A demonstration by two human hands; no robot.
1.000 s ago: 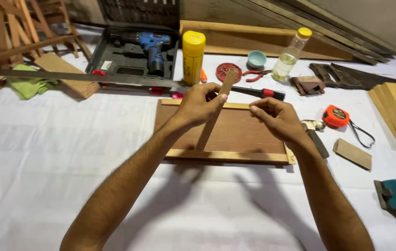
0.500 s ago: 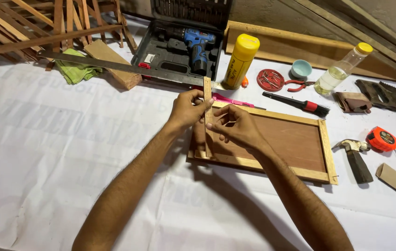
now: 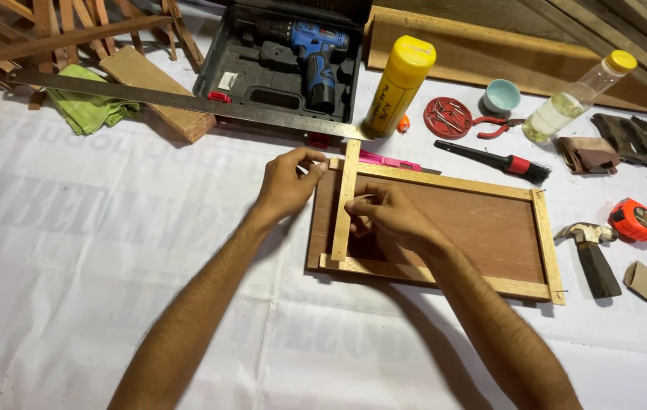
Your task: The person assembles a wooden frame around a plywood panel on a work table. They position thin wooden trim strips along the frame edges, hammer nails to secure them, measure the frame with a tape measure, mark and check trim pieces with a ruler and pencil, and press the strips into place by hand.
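Head view, items listed left to right, placed relative to the brown board (image 3: 483, 228).

Left hand (image 3: 287, 184): at the board's upper left corner, fingers curled, thumb and forefinger pinched on the corner where the top edge strip begins.

Wooden strip (image 3: 344, 201): pale, thin, laid upright across the board's left end, its top end overshooting the board's far edge, its lower end meeting the near edge strip.

Right hand (image 3: 385, 214): just right of the strip, resting on the board, fingers bent and pressing the strip's side; grasp partly closed on it.

Board: lay flat on the white sheet (image 3: 111, 250), framed by pale strips along far, near and right edges.

Containers beyond the board: open tool case (image 3: 221, 57) held a blue drill (image 3: 316, 45); yellow bottle (image 3: 399, 83) stood capped; red round tin (image 3: 448, 117) held small nails; small teal bowl (image 3: 502, 96), contents not visible; clear bottle (image 3: 574, 99) with yellow cap lay tilted, part filled with pale liquid.

Right of the board: hammer (image 3: 593, 254), orange tape measure (image 3: 634, 220).
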